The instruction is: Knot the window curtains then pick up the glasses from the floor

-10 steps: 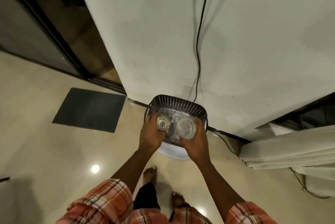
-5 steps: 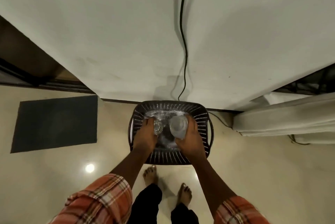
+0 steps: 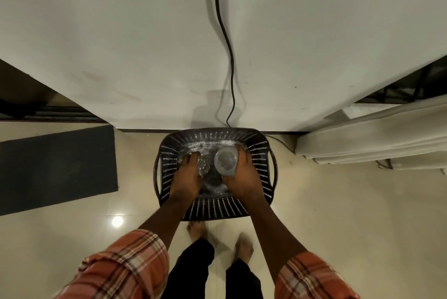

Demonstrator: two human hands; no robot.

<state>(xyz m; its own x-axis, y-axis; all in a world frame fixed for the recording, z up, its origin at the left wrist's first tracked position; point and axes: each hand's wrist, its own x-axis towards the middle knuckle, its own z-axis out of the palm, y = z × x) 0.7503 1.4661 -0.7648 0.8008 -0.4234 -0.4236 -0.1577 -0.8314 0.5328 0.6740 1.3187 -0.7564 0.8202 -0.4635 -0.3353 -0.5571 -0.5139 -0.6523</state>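
A dark slotted plastic basket [image 3: 257,153] stands on the tiled floor against the white wall. Both my hands are down inside it. My left hand [image 3: 185,177] is closed around a small clear glass [image 3: 202,166]. My right hand [image 3: 243,177] grips a larger clear glass [image 3: 226,160], whose round mouth faces up at me. The two glasses sit side by side over the basket's shiny bottom. A cream curtain [image 3: 377,136] hangs bunched at the right.
A dark mat [image 3: 55,168] lies on the floor to the left of the basket. A black cable [image 3: 226,39] runs down the wall behind the basket. My bare feet [image 3: 217,238] stand just in front of it.
The view has swung to look straight down over the basket. Both hands with their glasses have gone lower, down inside the basket.
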